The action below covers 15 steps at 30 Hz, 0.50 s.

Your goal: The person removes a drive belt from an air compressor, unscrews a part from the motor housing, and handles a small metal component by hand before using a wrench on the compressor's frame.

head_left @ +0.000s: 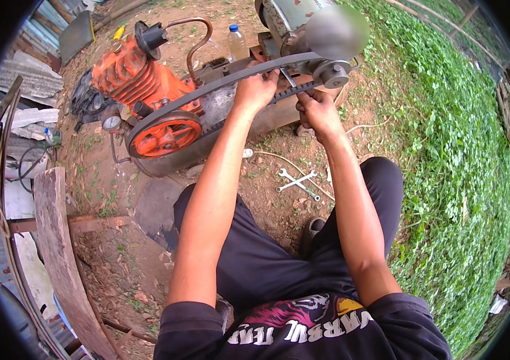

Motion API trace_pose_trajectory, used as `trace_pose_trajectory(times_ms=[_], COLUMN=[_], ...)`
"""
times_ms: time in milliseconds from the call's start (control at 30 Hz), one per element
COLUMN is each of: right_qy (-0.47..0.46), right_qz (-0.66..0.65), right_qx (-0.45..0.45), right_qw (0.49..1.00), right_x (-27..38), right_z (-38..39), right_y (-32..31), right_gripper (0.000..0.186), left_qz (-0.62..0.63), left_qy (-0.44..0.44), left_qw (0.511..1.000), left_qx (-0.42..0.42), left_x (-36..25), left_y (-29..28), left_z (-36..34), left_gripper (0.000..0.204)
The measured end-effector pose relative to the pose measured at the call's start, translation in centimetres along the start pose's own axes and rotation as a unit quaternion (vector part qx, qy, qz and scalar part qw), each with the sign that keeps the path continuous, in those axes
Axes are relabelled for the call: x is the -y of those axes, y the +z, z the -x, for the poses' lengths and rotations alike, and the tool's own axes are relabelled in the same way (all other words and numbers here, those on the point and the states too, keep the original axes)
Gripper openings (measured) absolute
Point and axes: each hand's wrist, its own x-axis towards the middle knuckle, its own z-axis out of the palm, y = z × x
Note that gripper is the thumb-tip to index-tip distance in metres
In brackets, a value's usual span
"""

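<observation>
My left hand (256, 91) reaches in at the upper run of the black drive belt (231, 73), near the motor's base. Its fingers are curled, and what they grip is hidden. My right hand (319, 114) is closed just below the belt's lower run. A slim silver tool, apparently a wrench (289, 77), slants between the two runs, its lower end toward my right fingers. The belt joins the orange flywheel (166, 137) of an air compressor to the metal pulley (333, 74) on the grey motor (288, 27). The orange pump (141, 78) stands at the left.
Two crossed wrenches (297, 183) lie on the dirt between my knees, beside a pale cord (276, 155). Behind the compressor stands a blue-capped bottle (237, 41). A weathered plank (57, 240) and metal sheets line the left. Green plants (453, 174) cover the right.
</observation>
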Motion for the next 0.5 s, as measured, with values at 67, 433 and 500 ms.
trace_pose_trajectory(times_ms=[67,433,500], right_qy=[-0.006,0.024,0.026], right_qz=[0.019,0.085,0.044], right_qx=[-0.021,-0.038,-0.018], right_qw=[1.0,0.995,0.999], right_x=[0.0,2.1,2.0], right_z=[-0.3,0.4,0.6], right_y=[0.0,1.1,1.4], right_gripper=[0.018,0.019,0.019], left_qz=[-0.003,-0.036,-0.02], left_qy=[-0.004,-0.003,-0.012], left_qw=[1.0,0.997,0.996], left_qx=[0.007,0.069,0.084], left_x=[-0.2,0.0,0.5], left_y=[0.1,-1.1,-1.1], left_z=[-0.1,-1.3,-1.6], left_gripper=[0.031,0.029,0.027])
